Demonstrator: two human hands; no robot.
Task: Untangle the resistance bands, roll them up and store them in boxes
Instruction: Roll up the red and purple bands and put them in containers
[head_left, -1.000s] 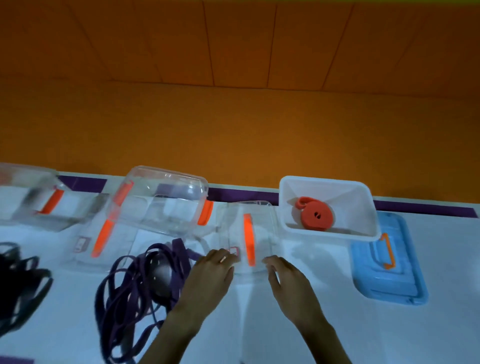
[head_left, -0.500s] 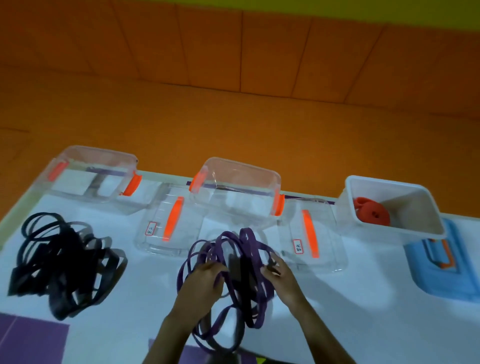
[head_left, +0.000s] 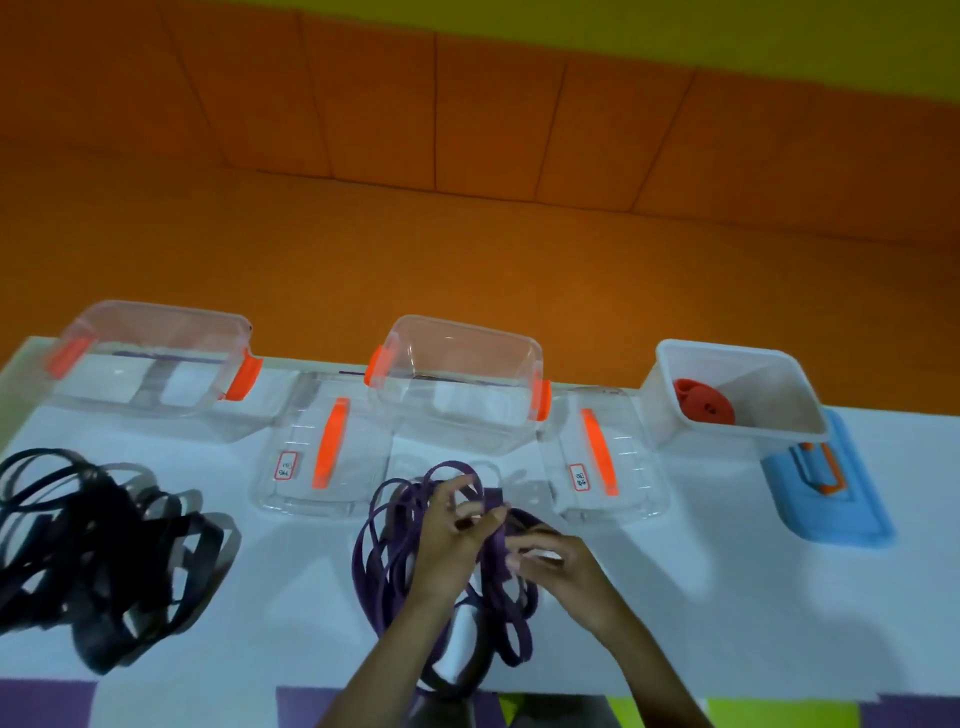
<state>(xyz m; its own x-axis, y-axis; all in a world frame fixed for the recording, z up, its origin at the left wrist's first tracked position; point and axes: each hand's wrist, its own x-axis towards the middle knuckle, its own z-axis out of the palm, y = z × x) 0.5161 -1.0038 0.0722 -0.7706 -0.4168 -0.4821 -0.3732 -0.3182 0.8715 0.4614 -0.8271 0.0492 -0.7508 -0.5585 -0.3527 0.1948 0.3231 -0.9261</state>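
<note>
Found red band (head_left: 704, 408) rolled inside white box (head_left: 737, 430). Noted purple tangle (head_left: 492, 548) on mid-tabletop (head_left: 675, 597), clamped in left hand (head_left: 452, 535), one strand pinched by right hand (head_left: 563, 569). Judged untangling barely begun; black tangle (head_left: 104, 545) untouched, clear boxes (head_left: 457, 374) unfilled.

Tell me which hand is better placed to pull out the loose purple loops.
Left, probably: the left hand sits beside the open loops of the purple bands, while the right hand holds a strand on their right side.
</note>
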